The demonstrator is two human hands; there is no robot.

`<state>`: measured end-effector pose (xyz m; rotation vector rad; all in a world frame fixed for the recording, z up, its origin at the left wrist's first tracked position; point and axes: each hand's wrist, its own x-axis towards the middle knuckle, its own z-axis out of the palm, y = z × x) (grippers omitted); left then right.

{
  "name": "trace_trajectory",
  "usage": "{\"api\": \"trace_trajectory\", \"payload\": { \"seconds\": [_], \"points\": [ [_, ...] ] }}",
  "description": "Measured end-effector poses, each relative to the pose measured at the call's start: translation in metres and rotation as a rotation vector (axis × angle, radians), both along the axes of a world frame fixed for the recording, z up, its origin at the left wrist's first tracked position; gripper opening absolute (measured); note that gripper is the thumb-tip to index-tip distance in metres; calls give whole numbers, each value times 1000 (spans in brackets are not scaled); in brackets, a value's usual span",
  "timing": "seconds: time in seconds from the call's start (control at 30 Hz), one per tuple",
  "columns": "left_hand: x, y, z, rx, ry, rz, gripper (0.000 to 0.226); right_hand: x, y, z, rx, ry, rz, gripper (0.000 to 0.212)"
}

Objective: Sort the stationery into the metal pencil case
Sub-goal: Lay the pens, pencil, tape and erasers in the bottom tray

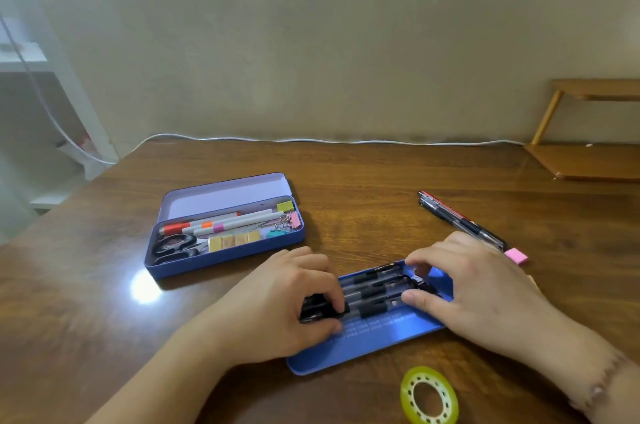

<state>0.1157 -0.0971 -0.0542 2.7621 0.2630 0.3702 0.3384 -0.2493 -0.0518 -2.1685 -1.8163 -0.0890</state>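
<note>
On the wooden desk [346, 181] by a beige wall [311, 42], both hands [280, 299] apparently grip pens [374, 292].

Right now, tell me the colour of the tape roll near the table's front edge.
Yellow-green, translucent tape roll; head view.

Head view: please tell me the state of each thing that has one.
Blue metal pencil case: open, partly filled.
Blue metal tray: on table, holding black pens.
Black pens: lying in tray, held by both hands.
Left hand: holding pens.
Right hand: holding pens.
Yellow tape roll: lying flat.
</note>
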Motion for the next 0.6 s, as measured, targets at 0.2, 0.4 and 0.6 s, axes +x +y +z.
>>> {"api": "trace_trajectory", "payload": {
  "seconds": [0.2,0.4,0.6],
  "points": [
    [-1,1,-1,-51,3,-9,15,-4,-2,-2,-59,52,-8,51],
    [-1,0,1,-31,19,-16,14,-3,-1,-4,-45,96,22,51],
    [-2,0,2,-3,26,-13,15,0,0,-7,-14,115,21,57]
  ]
}}
